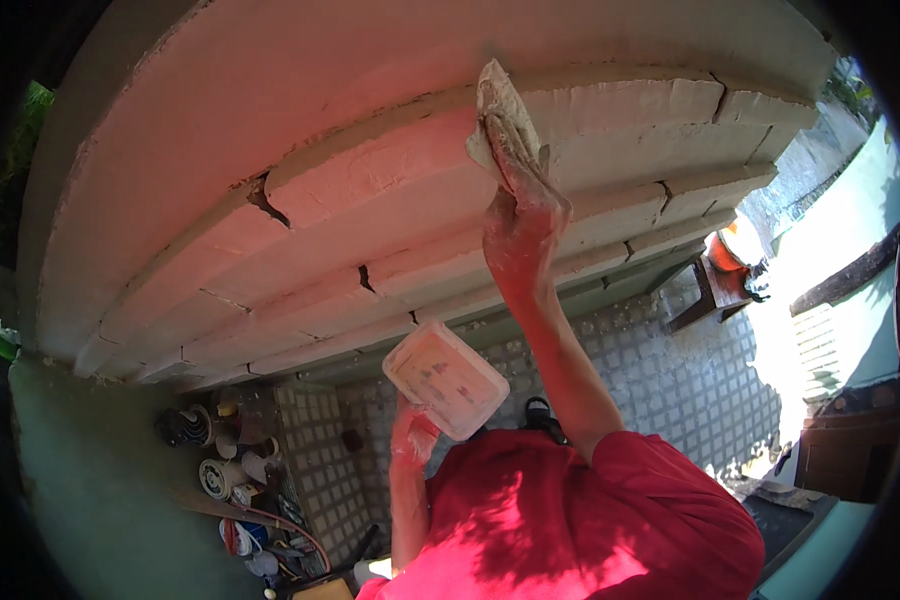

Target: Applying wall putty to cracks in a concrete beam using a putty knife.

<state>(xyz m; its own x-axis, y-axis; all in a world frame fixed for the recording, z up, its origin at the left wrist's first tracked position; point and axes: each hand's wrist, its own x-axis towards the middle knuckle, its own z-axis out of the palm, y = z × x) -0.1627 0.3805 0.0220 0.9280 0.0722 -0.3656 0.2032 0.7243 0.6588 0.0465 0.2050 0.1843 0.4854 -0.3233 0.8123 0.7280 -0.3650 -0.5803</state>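
Observation:
My right hand [526, 210] is raised to the stepped wall moulding [370, 175], its fingers closed round a pale, plaster-caked flat piece [503, 105] with a pointed end. That piece lies against or just in front of the upper ledge; whether it touches, I cannot tell. Its kind is hidden under the plaster. Lower down, my left hand [413, 432] grips a shallow rectangular plastic tub [470, 352] by its near left edge. Whitish material with a few dark marks shows in the tub. Both hands are smeared with white.
Dark cracks [268, 203] break the ledges in several places. Below lies a tiled floor [660, 385]. Buckets, cans and a hose [300, 530] crowd the lower left by a green wall [100, 480]. A small wooden table [715, 285] with an orange container [725, 252] stands at right.

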